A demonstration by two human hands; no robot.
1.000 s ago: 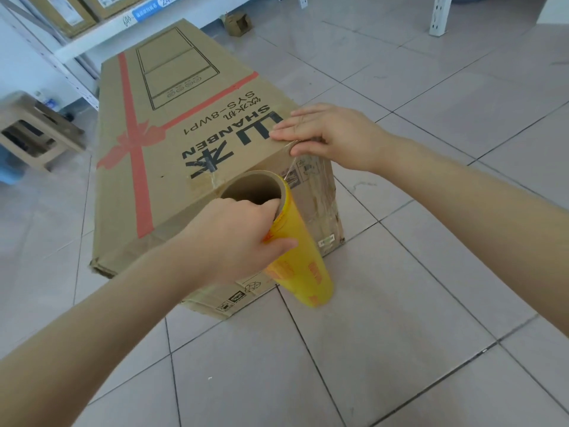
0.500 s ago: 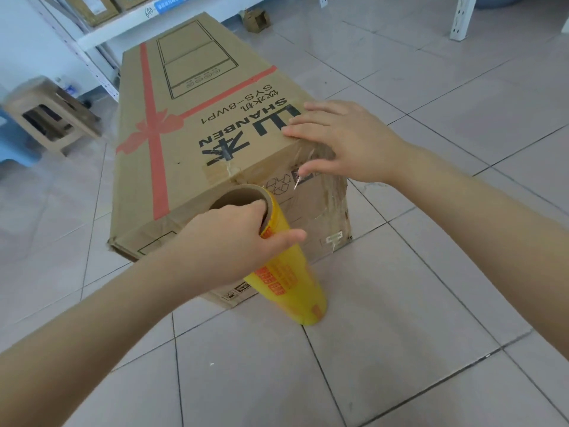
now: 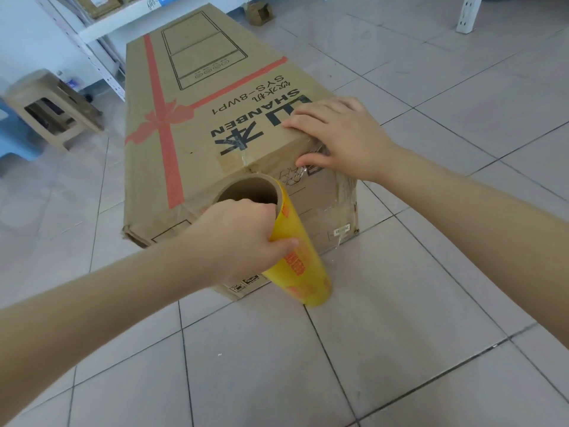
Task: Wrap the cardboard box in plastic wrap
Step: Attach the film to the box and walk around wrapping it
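A long cardboard box (image 3: 197, 124) with a red ribbon print lies flat on the tiled floor, its near end facing me. My left hand (image 3: 243, 238) grips the top of a yellow plastic wrap roll (image 3: 297, 260), which stands tilted against that near end. A clear sheet of wrap (image 3: 341, 192) stretches from the roll across the end face to the right corner. My right hand (image 3: 338, 137) presses the wrap's end flat on the box's top right corner, fingers spread on top and thumb on the end face.
A small wooden stool (image 3: 49, 109) and a blue object (image 3: 12, 140) stand at the left. White metal shelving (image 3: 101, 47) runs behind the box, and a white post (image 3: 468, 13) stands at the far right. A small cardboard piece (image 3: 260, 12) lies beyond the box.
My right hand has slid down over the box's corner, pressing the wrap against it. The roll has dropped lower along the end face and the view has shifted slightly.
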